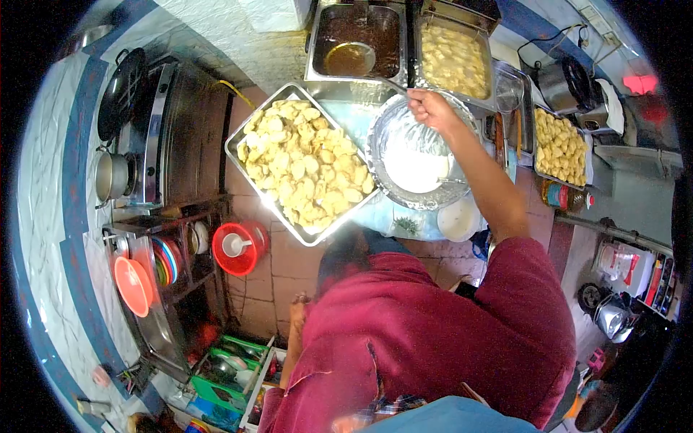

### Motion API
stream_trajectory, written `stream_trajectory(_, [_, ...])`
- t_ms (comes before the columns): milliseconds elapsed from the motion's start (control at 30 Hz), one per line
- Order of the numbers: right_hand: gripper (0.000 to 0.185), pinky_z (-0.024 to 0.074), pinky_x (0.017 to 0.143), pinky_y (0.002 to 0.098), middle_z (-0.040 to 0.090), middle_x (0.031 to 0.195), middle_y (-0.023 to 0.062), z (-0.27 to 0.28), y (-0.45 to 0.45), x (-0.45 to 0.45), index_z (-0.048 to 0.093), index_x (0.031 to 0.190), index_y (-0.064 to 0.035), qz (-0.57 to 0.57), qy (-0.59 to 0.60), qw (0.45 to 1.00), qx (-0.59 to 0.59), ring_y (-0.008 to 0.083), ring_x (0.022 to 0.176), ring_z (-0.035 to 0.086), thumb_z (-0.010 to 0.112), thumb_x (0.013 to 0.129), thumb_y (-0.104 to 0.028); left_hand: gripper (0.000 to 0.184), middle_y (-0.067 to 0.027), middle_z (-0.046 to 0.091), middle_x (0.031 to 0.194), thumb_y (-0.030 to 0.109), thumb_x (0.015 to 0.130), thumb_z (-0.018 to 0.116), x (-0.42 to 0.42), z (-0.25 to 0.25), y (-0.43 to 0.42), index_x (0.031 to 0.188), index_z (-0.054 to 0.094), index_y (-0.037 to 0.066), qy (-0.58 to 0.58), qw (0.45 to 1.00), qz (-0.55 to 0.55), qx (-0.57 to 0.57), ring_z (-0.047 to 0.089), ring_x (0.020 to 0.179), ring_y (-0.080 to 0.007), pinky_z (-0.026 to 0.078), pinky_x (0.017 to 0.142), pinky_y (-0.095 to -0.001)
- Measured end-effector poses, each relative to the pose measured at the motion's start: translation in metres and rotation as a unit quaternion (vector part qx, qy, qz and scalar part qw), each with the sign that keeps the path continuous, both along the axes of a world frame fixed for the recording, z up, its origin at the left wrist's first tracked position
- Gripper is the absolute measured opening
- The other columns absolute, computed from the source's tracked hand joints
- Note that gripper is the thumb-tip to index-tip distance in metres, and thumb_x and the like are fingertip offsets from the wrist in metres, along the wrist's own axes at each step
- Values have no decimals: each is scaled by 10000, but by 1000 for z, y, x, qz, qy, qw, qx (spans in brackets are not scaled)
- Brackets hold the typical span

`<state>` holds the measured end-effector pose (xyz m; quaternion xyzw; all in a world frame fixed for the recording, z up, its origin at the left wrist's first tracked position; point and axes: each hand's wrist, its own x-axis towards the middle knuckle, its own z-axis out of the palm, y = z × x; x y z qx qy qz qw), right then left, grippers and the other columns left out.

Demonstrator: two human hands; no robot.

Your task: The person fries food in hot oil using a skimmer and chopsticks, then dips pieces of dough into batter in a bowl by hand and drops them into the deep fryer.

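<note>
My right hand (431, 110) is closed round the handle of a round skimmer (350, 58). The skimmer's head lies in the dark oil of the left fryer (361, 29). Below my right forearm stands a wide basin (375, 148) with white batter (415, 162) in it. Left of the basin, a metal tray (278, 216) is heaped with pale yellow slices (303, 162). In the right fryer (455, 58), pale pieces float in bubbling oil. My left hand (297, 310) hangs low beside my body, holding nothing I can make out; its fingers are too small and dim to read.
A second tray of golden pieces (561, 148) stands at the right, with an oil bottle (570, 196) below it. A wire strainer (509, 90) rests beside the right fryer. Red bucket (240, 247) with a white dipper, steel stove (180, 137) and dish rack (170, 260) are at left.
</note>
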<state>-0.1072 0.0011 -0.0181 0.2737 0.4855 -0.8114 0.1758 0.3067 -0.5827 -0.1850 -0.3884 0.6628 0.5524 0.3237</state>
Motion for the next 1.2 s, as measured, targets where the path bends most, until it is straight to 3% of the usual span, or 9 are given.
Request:
stream_trajectory(200, [142, 242, 346, 191, 446, 637, -24, -9, -7, -44, 448, 867, -111, -87, -35, 977, -192, 47, 439, 319, 481, 987, -178, 441, -147, 660, 980, 405, 945, 569, 0, -12, -8, 998, 632, -29, 8, 999, 27, 35, 609, 888, -256, 490, 759, -407])
stream_trajectory(333, [120, 234, 356, 190, 448, 665, -23, 0, 22, -52, 432, 1086, -127, -52, 66, 996, -35, 45, 451, 296, 483, 979, -146, 417, -167, 654, 995, 381, 941, 556, -16, 13, 4, 981, 626, -28, 12, 1000, 8, -1, 600, 936, -274, 484, 794, -440])
stream_trajectory(367, [242, 342, 401, 218, 556, 708, 9, -3, 39, -55, 562, 1171, -52, -34, 91, 994, 46, 69, 500, 434, 541, 949, -146, 406, -172, 654, 994, 371, 942, 551, -14, 16, 7, 972, 625, -27, 32, 999, 26, 13, 599, 941, -278, 482, 798, -447])
stream_trajectory(433, [328, 502, 560, 326, 671, 841, 102, 2, 55, -58, 581, 1235, -52, 12, 158, 904, 398, 216, 628, 619, 540, 943, -195, 389, -160, 658, 969, 356, 944, 546, -15, 32, 18, 945, 614, -27, 22, 999, 27, -14, 603, 906, -265, 485, 786, -430])
stream_trajectory(533, [310, 518, 669, 393, 693, 917, 151, -4, 78, -57, 669, 1129, -74, 49, 298, 591, 748, 319, 777, 659, 506, 965, -281, 378, -150, 661, 943, 350, 943, 547, -9, 31, 19, 930, 609, -23, 12, 999, 29, -20, 608, 861, -250, 489, 759, -412])
stream_trajectory(633, [343, 488, 811, 461, 674, 1017, 186, 1, 74, -44, 647, 1159, -77, 157, 180, 609, 756, 414, 948, 619, 500, 964, -318, 374, -143, 664, 922, 352, 941, 553, 9, -6, 2, 929, 610, -18, 25, 999, 36, 22, 612, 819, -238, 491, 728, -399])
stream_trajectory(767, [326, 479, 708, 385, 654, 818, 155, -25, 63, -25, 636, 1177, -76, 173, 217, 698, 660, 278, 753, 607, 521, 960, -291, 368, -134, 667, 895, 354, 938, 562, 19, -31, -9, 928, 611, -11, 51, 993, 54, 91, 618, 763, -222, 495, 685, -382])
stream_trajectory(933, [402, 267, 412, 204, 522, 684, -3, -16, 32, 5, 498, 1319, 8, 82, 64, 949, 298, 38, 467, 348, 543, 976, -198, 401, -150, 671, 922, 389, 951, 537, 8, -13, 1, 981, 605, -6, 2, 1000, 6, 3, 633, 793, -247, 505, 697, -386])
stream_trajectory(1200, [33, 256, 358, 198, 477, 665, -6, -11, 8, -3, 497, 966, -93, -37, -1, 989, -145, 47, 466, 349, 526, 951, -97, 405, -151, 667, 929, 384, 959, 536, 3, -2, 5, 1047, 600, -6, 27, 999, -31, 2, 631, 810, -251, 511, 730, -401])
